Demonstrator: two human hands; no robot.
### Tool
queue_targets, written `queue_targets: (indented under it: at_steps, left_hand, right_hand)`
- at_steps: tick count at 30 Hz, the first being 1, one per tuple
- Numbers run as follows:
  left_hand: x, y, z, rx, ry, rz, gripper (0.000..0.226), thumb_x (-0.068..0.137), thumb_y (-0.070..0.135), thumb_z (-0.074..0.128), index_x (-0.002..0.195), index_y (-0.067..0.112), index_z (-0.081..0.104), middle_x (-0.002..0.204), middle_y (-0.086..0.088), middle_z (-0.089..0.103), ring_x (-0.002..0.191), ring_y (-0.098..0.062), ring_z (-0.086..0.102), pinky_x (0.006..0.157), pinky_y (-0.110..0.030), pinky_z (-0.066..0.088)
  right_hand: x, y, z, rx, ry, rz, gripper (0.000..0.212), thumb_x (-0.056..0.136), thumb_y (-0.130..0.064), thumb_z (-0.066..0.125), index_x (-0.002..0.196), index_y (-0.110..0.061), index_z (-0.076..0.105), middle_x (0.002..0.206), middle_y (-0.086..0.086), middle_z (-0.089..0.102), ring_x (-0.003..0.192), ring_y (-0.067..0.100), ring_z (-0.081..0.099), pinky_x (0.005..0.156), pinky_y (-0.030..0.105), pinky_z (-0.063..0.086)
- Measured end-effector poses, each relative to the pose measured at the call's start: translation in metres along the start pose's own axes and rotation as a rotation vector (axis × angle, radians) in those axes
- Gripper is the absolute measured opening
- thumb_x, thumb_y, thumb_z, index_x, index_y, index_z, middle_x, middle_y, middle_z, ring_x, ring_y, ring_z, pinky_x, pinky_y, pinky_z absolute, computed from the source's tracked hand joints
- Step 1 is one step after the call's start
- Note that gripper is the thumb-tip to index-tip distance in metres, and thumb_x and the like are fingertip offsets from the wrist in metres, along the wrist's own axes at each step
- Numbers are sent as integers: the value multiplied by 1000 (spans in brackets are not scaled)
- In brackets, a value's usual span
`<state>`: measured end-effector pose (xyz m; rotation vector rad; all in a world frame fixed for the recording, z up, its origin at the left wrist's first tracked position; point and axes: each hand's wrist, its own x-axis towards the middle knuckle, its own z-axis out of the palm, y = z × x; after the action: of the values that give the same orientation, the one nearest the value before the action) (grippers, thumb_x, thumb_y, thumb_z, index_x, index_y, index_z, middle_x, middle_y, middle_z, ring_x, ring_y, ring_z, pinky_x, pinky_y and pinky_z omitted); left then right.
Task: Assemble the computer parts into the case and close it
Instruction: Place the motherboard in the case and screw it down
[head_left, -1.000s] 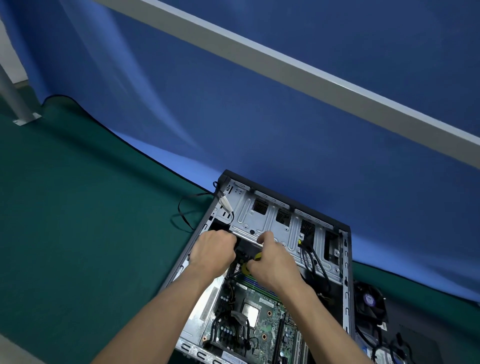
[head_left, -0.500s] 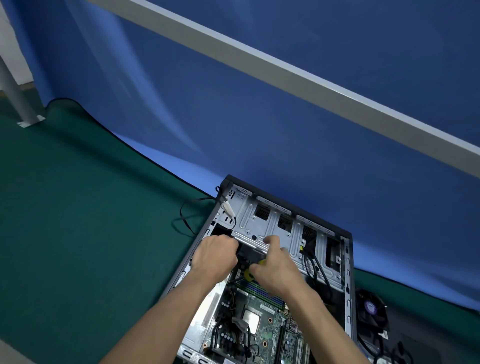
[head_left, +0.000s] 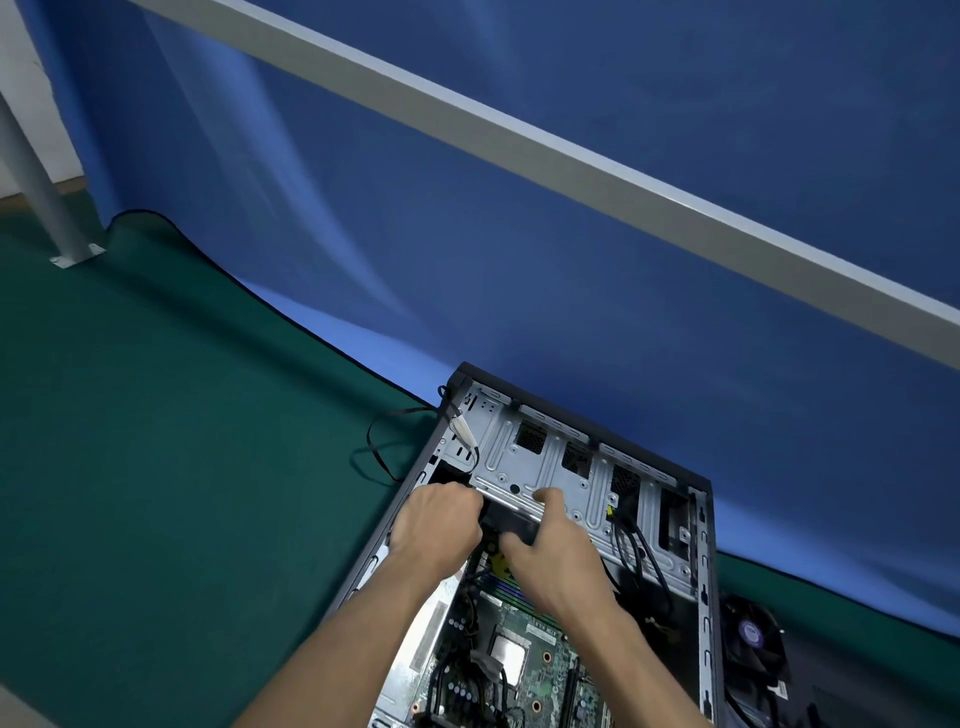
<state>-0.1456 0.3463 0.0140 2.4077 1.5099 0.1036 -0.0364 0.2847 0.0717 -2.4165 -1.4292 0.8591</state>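
Open computer case (head_left: 696, 519) lying on its side on a green mat (head_left: 156, 467), side panel off, far end against a blue backdrop (head_left: 519, 260). Inside, toward the near end, a green motherboard (head_left: 524, 660) with a bare silver processor square in the middle and black cables around it. Toward the far end, a silver drive cage (head_left: 561, 467) spanning the width of the case, with perforated vents along its top. Left hand (head_left: 436, 525) curled into a fist at the left end of the cage's near edge, knuckles up, fingers tucked under and out of sight; cannot tell what, if anything, sits in that grip. Right hand (head_left: 556, 561) just beside it, the two nearly touching, index finger stretched forward onto the cage's lower lip, the remaining fingers bent around a black part (head_left: 511, 519) under that lip, with a scrap of yellow (head_left: 500, 560) showing just below the thumb. Thin black cable (head_left: 379, 457) looping out over the mat from the case's far left corner. Loose black cooling fan (head_left: 753, 639) on the mat just beside the case's right wall. Grey metal bar (head_left: 571, 171) crossing diagonally above the backdrop.
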Motion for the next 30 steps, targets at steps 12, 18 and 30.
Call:
queue_targets:
  at_steps: [12,18,30]
  left_hand:
    - [0,0,-2,-4,-5,-10,17,80,6,43,72,19,48,87,-6,66,81,-27,60,60,-31,29]
    - [-1,0,-3,-12,-3,-7,16,82,8,44,72,20,48,87,-6,66,80,-27,60,61,-31,30]
    - [0,1,-3,14,-17,10,15,81,7,44,76,17,54,90,-7,66,84,-29,61,63,-32,33]
  right_hand:
    - [7,-5,2,-205,33,-49,21,99,-30,40,109,-12,46,98,10,66,86,29,64,67,33,47]
    - [10,-15,-5,-128,-107,-14,24,93,-26,46,112,-14,38,103,10,61,90,32,64,75,41,52]
    - [-2,-9,11,-269,142,-72,22,98,-35,40,108,-15,44,97,7,64,86,27,61,70,33,46]
